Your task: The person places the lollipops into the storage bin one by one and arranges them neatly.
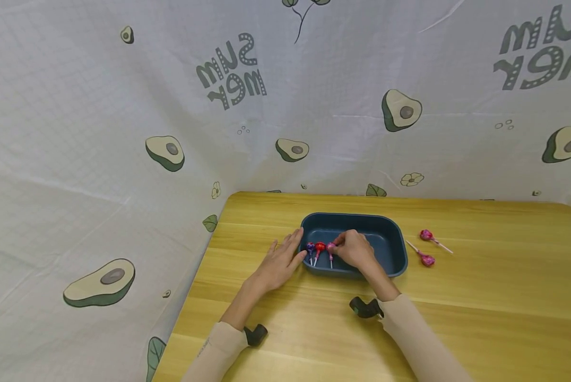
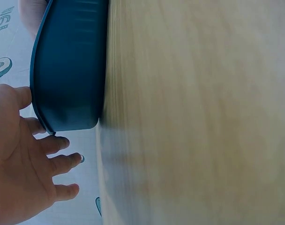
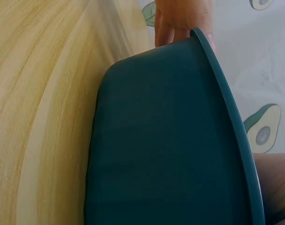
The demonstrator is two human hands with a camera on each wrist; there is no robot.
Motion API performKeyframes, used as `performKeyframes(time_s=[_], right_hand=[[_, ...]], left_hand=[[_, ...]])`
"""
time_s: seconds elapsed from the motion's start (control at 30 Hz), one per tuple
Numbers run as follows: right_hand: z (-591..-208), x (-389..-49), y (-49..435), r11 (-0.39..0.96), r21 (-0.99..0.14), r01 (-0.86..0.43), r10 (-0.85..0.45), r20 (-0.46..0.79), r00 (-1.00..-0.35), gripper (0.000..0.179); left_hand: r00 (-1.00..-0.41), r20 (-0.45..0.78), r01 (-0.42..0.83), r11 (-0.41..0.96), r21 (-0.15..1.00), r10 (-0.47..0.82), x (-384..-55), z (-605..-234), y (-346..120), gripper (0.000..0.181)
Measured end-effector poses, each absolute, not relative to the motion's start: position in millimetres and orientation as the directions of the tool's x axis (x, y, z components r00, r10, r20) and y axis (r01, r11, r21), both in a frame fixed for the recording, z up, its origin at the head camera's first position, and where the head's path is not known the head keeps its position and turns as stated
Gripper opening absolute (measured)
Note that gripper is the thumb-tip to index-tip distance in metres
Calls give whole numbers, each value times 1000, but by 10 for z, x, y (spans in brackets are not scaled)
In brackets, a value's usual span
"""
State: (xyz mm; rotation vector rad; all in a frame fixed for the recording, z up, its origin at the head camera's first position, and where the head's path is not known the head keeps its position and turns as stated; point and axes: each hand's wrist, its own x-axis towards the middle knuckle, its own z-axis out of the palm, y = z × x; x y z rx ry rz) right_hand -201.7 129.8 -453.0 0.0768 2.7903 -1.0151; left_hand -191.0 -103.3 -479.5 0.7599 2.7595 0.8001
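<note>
A dark blue plastic bin [image 1: 389,249] sits on the table, longer from left to right. Along its left end lie a purple lollipop [image 1: 310,247], a red lollipop [image 1: 320,247] and a pink lollipop [image 1: 331,249], side by side with sticks toward the near wall. My right hand [image 1: 357,252] reaches over the near rim and pinches the pink lollipop by its head. Fingers extended, my left hand [image 1: 277,265] touches the bin's left rim; the left wrist view shows its thumb at the edge. In the right wrist view the bin's wall hides the right fingertips.
Two more pink-wrapped lollipops, one farther back [image 1: 426,235] and one nearer [image 1: 427,260], lie on the wooden table [image 1: 505,276] just right of the bin. A white cloth [image 1: 343,69] with printed avocados hangs behind the table and along its left side.
</note>
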Motion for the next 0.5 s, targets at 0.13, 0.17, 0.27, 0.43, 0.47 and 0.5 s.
performKeyframes(time_s=[0.13,0.17,0.27,0.43,0.47,0.5], right_hand=[[-4531,-2023,1299,765,-632,123,-3,-195,-981,26],[-4534,-2026,1302,765,-632,127,-1,-198,-980,26],[-4541,-2028,1305,762,-633,137,3,-207,-978,27],[-4551,-2026,1312,763,-630,141,5,-213,-977,31],[-4551,-2026,1313,764,-630,141,4,-213,-977,31],[-4553,-2024,1312,764,-629,141,5,-213,-977,32]], left_hand=[[-855,-18,429,725,539,519,-1906,-4785,-1028,67],[-855,-16,430,725,539,519,-1906,-4783,-1027,67],[-855,-18,430,727,536,519,-1906,-4780,-1028,67],[-856,-21,426,729,535,516,-1907,-4778,-1026,67],[-856,-22,426,729,535,516,-1907,-4777,-1025,67],[-857,-23,424,730,536,515,-1906,-4778,-1023,67]])
